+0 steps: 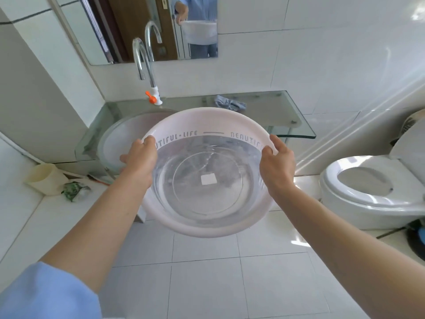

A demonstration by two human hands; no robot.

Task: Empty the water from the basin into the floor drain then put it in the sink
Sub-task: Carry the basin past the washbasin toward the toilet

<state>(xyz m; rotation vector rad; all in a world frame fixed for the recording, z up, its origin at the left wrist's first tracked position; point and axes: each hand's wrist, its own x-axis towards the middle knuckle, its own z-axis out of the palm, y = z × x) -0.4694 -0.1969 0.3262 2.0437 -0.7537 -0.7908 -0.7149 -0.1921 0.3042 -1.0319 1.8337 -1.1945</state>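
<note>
A pale pink plastic basin with grey lettering inside its rim is held in the air in front of me, with clear water in it. My left hand grips its left rim and my right hand grips its right rim. The round glass sink sits behind and to the left of the basin, partly hidden by it, set in a glass counter. No floor drain is visible on the white floor tiles below.
A curved chrome tap with an orange handle stands behind the sink. A grey cloth lies on the counter. A toilet is at the right. A cream cup and a green packet lie on the left ledge.
</note>
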